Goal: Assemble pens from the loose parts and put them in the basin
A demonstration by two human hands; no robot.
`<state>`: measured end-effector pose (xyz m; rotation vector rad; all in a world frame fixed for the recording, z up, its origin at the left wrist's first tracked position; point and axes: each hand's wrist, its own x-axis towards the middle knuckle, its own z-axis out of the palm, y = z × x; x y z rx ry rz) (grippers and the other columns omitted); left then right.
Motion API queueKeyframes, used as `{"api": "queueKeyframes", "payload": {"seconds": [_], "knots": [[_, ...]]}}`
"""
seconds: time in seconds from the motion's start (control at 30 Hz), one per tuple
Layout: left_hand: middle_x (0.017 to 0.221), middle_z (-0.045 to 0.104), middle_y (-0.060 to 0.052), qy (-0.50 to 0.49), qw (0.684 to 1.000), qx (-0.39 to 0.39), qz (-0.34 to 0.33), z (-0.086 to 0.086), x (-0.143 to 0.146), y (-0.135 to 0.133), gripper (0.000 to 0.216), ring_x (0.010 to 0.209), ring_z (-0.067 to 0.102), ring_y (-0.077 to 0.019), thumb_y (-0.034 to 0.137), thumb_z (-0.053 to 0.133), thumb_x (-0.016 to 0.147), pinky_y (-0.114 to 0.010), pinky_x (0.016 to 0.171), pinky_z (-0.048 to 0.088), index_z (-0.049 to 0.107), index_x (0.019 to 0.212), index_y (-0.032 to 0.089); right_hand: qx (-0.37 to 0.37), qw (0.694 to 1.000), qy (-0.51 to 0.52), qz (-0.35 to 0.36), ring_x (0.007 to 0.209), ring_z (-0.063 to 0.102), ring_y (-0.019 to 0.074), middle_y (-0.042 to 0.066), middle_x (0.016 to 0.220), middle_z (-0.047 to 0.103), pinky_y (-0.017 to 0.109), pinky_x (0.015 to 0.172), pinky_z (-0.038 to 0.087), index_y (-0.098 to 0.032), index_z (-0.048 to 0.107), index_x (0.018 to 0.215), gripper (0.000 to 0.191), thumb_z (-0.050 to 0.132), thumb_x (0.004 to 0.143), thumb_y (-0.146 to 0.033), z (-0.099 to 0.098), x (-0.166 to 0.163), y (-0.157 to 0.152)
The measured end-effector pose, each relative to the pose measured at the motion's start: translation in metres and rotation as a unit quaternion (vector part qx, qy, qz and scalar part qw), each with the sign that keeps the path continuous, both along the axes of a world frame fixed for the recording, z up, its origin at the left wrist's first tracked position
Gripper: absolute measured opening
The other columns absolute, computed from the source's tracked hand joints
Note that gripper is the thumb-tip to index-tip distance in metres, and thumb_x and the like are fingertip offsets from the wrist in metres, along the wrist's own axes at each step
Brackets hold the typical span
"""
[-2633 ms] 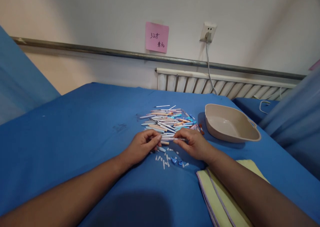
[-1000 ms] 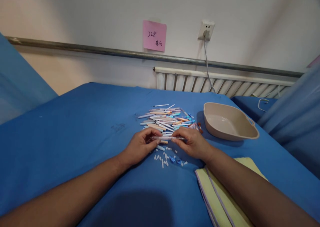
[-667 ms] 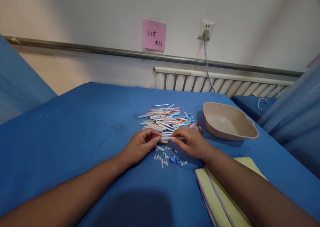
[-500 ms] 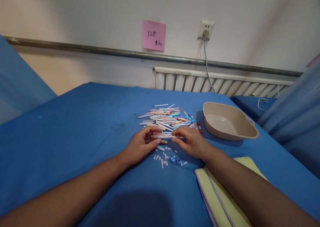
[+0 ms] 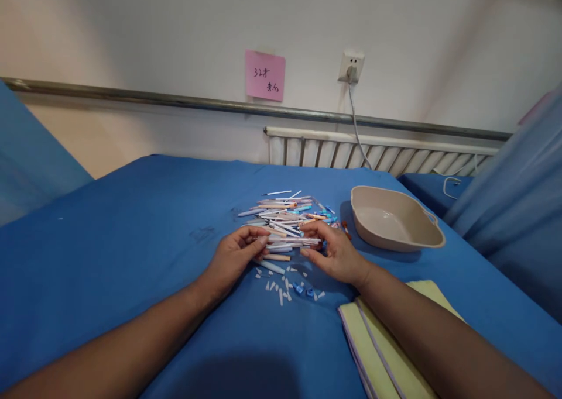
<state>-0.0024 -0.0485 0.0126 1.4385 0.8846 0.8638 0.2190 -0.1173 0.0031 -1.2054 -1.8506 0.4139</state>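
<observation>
**Thin pen barrels at the edge of a loose heap**

The left hand is resting on the blue tabletop at the near left edge of the pen pile, its fingers curling loosely toward the thumb; whether they are actually pinching anything I cannot tell. Just to its right, a slim clear pen barrel is lying crosswise at the near side of the heap, and the right hand is pinching its right end between thumb and fingertips.

The barrel is looking light, stiff and smooth, so it is likely to roll or slip; a hold near each end, rather than at the middle, is probably giving the best control. The thin refills in the heap are looking easy to bend.

In front of both hands, small white tips and blue caps are lying scattered, tiny enough to be brushed away by a wrist. The crossed pens behind are crowding the fingers. Farther right, a beige dish is sitting well apart, and a yellow folder is lying under the right forearm.
</observation>
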Motion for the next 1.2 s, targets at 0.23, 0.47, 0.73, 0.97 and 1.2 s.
{"api": "queueKeyframes", "payload": {"seconds": [0.23, 0.47, 0.73, 0.97, 1.2], "knots": [[0.065, 0.063, 0.0, 0.002, 1.0, 0.0, 0.016, 0.002, 0.001, 0.0, 0.031, 0.056, 0.056, -0.0113, 0.036, 0.07, 0.069, -0.023, 0.055, 0.045, 0.063, 0.09, 0.015, 0.034, 0.999, -0.013, -0.018, 0.08, 0.06, 0.0167, 0.004, 0.09, 0.064, 0.028, 0.071, 0.047, -0.021, 0.054, 0.109, 0.03, 0.06, 0.08, -0.025, -0.001, -0.002, 0.001], [0.08, 0.068, -0.003, 0.0, 1.0, -0.007, -0.019, 0.001, 0.002, -0.005, 0.032, 0.065, 0.064, -0.0147, 0.034, 0.072, 0.068, -0.027, 0.062, 0.05, 0.061, 0.091, 0.016, 0.059, 0.994, -0.087, 0.005, 0.08, 0.059, 0.016, 0.005, 0.089, 0.064, 0.027, 0.073, 0.046, -0.019, 0.056, 0.11, 0.025, 0.056, 0.086, -0.029, 0.002, 0.002, 0.002], [0.095, 0.069, -0.006, 0.018, 0.998, 0.02, -0.051, 0.003, 0.001, -0.006, 0.034, 0.082, 0.066, -0.0197, 0.033, 0.072, 0.068, -0.031, 0.073, 0.053, 0.061, 0.096, 0.018, 0.064, 0.961, -0.27, -0.019, 0.088, 0.059, 0.0201, 0.009, 0.094, 0.064, 0.031, 0.078, 0.046, -0.018, 0.06, 0.108, 0.023, 0.045, 0.092, -0.024, 0.023, 0.0, -0.004], [0.093, 0.069, -0.008, 0.006, 0.999, 0.038, -0.027, 0.006, 0.003, -0.007, 0.035, 0.086, 0.065, -0.0219, 0.04, 0.072, 0.066, -0.03, 0.068, 0.054, 0.064, 0.091, 0.018, 0.025, 0.944, -0.201, -0.26, 0.08, 0.058, 0.0195, 0.006, 0.087, 0.065, 0.03, 0.071, 0.043, -0.02, 0.064, 0.098, 0.024, 0.043, 0.09, -0.028, 0.056, 0.117, -0.019], [0.079, 0.068, -0.004, 0.023, 0.998, 0.062, -0.003, -0.001, 0.003, 0.004, 0.036, 0.065, 0.062, -0.0149, 0.042, 0.071, 0.066, -0.025, 0.058, 0.049, 0.064, 0.09, 0.016, -0.247, 0.906, -0.284, -0.194, 0.067, 0.057, 0.0163, 0.003, 0.073, 0.067, 0.026, 0.062, 0.04, -0.017, 0.067, 0.078, 0.015, 0.053, 0.079, -0.024, 0.028, 0.201, -0.025]]}}
